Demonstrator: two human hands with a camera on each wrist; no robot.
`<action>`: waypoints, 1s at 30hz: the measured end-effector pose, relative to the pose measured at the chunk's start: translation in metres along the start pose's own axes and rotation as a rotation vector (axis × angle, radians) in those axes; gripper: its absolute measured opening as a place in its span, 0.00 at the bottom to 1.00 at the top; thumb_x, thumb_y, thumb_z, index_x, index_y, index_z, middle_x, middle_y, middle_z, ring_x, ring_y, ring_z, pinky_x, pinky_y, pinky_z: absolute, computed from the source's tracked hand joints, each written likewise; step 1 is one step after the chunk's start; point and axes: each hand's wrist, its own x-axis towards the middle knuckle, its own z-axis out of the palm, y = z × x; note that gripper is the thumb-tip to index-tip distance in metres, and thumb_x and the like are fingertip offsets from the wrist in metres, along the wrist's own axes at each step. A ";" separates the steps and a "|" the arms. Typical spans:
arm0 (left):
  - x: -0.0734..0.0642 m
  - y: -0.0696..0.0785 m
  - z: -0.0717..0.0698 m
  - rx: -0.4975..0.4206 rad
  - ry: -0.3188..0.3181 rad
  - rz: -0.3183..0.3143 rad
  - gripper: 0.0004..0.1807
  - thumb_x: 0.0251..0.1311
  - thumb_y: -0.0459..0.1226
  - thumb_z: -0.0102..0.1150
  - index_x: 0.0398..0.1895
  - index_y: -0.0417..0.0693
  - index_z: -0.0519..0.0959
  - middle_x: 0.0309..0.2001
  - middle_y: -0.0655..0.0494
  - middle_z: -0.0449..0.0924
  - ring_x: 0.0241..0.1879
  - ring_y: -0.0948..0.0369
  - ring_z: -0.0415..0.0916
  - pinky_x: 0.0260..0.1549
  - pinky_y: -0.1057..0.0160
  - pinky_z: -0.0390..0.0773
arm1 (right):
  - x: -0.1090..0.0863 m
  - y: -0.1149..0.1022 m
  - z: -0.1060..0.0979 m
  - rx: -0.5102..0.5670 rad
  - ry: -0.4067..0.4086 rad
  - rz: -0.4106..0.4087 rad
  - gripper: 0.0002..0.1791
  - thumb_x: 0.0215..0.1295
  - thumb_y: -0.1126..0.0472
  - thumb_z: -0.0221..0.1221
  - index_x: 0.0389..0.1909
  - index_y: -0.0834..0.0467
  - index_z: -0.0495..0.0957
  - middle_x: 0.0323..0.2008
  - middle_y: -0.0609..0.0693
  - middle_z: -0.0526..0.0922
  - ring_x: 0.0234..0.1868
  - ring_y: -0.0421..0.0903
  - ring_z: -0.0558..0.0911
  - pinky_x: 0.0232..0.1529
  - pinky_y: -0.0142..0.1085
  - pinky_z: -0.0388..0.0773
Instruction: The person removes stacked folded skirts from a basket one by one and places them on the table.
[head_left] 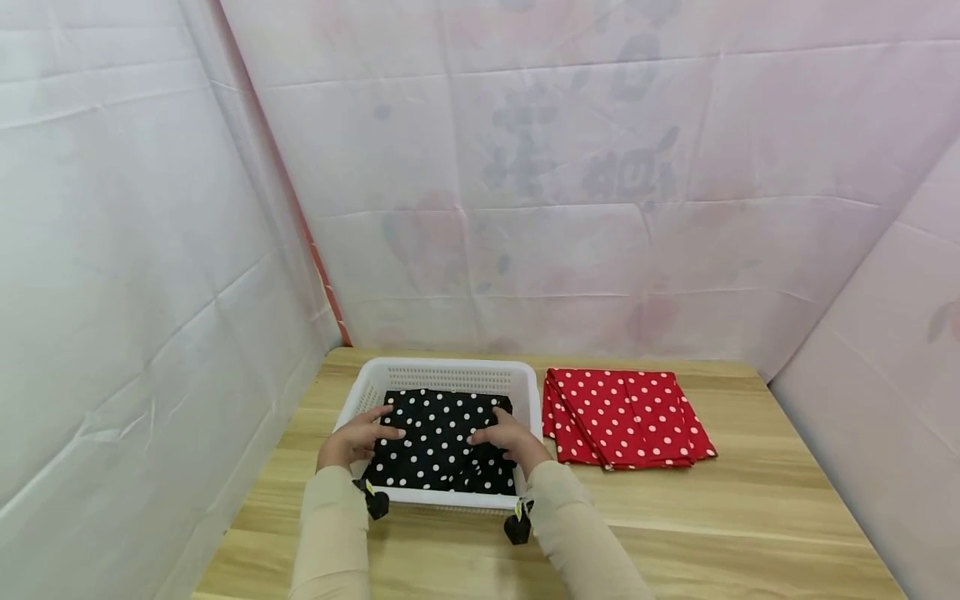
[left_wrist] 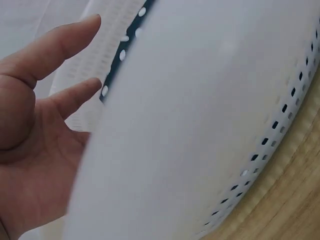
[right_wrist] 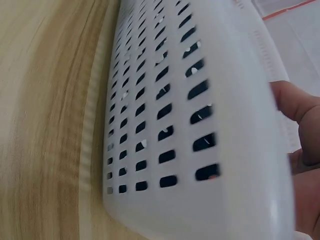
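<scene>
A black cloth with white dots point(head_left: 438, 442) lies folded in a white plastic basket point(head_left: 450, 367) with slotted walls. My left hand point(head_left: 360, 437) reaches over the basket's left side, its spread fingers and thumb at the cloth's left edge. In the left wrist view, that hand point(left_wrist: 45, 115) has thumb and fingers extended, with a strip of the dotted cloth point(left_wrist: 122, 52) beside them. At the right side of the cloth is my right hand point(head_left: 513, 437), thumb over the fabric. The right wrist view shows only part of this hand point(right_wrist: 305, 130) behind the basket rim.
A red cloth with white dots point(head_left: 622, 417) lies folded on the wooden table point(head_left: 712, 533), right of the basket. White sheeting point(head_left: 525, 250) stands around the back and both sides. Black wrist devices point(head_left: 517, 527) hang near the basket's front rim.
</scene>
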 end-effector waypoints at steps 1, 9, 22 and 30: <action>0.001 0.000 0.000 0.008 -0.006 0.000 0.46 0.50 0.42 0.67 0.70 0.42 0.55 0.64 0.34 0.55 0.40 0.52 0.66 0.39 0.55 0.72 | 0.000 0.001 0.000 0.003 -0.005 0.002 0.49 0.51 0.61 0.66 0.70 0.66 0.48 0.65 0.68 0.54 0.60 0.66 0.62 0.51 0.60 0.66; 0.001 0.003 0.005 0.097 -0.008 0.027 0.31 0.50 0.37 0.67 0.59 0.36 0.70 0.62 0.35 0.61 0.60 0.40 0.57 0.55 0.38 0.59 | 0.006 0.007 0.003 0.047 -0.026 -0.097 0.41 0.54 0.58 0.64 0.67 0.64 0.57 0.62 0.67 0.59 0.59 0.64 0.64 0.52 0.61 0.64; 0.001 0.005 -0.006 -0.004 -0.065 0.089 0.40 0.47 0.23 0.60 0.67 0.39 0.60 0.66 0.34 0.52 0.53 0.48 0.64 0.47 0.54 0.73 | 0.008 0.009 0.003 0.002 -0.109 -0.222 0.37 0.51 0.75 0.53 0.67 0.60 0.61 0.62 0.65 0.59 0.42 0.56 0.68 0.34 0.40 0.67; -0.004 0.005 -0.015 -0.081 -0.057 0.190 0.32 0.54 0.24 0.56 0.65 0.36 0.63 0.61 0.34 0.60 0.49 0.51 0.70 0.44 0.55 0.75 | 0.010 0.005 -0.007 0.250 -0.066 -0.237 0.39 0.44 0.80 0.46 0.65 0.60 0.65 0.57 0.62 0.60 0.31 0.50 0.64 0.25 0.34 0.61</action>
